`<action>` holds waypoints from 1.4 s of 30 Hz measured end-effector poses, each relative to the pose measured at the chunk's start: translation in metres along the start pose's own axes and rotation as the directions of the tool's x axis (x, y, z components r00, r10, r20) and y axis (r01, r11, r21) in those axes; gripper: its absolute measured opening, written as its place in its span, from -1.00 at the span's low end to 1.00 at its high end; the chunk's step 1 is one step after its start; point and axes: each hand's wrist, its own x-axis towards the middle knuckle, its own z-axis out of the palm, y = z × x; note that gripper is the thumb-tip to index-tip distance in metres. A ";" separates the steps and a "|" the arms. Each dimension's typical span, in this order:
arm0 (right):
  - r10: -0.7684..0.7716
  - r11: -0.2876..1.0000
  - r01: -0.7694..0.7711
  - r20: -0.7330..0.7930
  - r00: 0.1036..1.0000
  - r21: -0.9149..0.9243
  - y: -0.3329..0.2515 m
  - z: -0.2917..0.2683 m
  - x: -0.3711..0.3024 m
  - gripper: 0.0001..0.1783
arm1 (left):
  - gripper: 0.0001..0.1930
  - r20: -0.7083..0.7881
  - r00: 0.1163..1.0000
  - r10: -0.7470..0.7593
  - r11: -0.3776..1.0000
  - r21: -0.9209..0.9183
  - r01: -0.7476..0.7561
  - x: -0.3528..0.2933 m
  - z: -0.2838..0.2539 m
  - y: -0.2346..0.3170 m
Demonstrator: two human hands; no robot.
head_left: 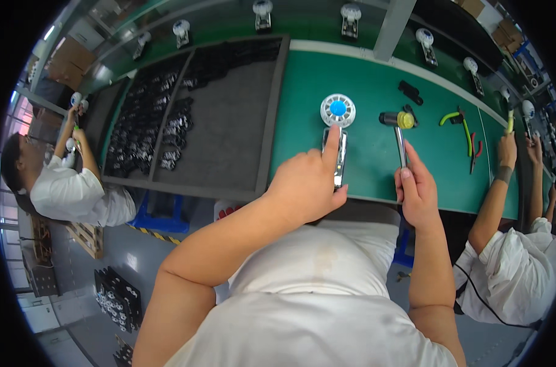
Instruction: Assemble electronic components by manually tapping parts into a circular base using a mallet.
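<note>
A fan-like device with a round white spoked head (346, 119) and a blue centre lies on the green bench, its dark, shiny handle (341, 160) toward me. My left hand (305, 183) steadies that handle, index finger stretched along it up to the neck and thumb near its lower end. The other fingers are curled and partly hidden. In my right hand (417, 191) is a mallet (402, 144), gripped by its metal shaft. Its head, black on one side and yellow on the other, is just right of the device, apart from it.
Left of me stands a dark divided tray (229, 131) with many black parts. Beyond the mallet lie a black part (410, 92), green-handled pliers (458, 119) and red-handled pliers (476, 156). Similar devices (350, 18) line the back. Co-workers sit on both sides.
</note>
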 end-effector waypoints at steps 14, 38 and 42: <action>-0.152 0.982 0.149 -0.014 0.988 -0.113 0.018 -0.006 0.000 -0.38 | -0.17 -0.108 0.966 -0.235 0.959 0.136 0.249 0.303 -0.020 -0.102; 0.060 0.994 -0.054 -0.069 0.996 0.094 0.015 -0.001 0.006 -0.34 | -0.18 -0.218 0.975 -0.043 0.968 0.233 0.095 0.068 -0.043 -0.055; 0.127 0.990 -0.124 -0.047 0.991 0.059 0.008 -0.001 0.017 -0.34 | -0.14 -0.211 0.974 -0.083 0.982 0.147 0.116 0.010 -0.014 -0.014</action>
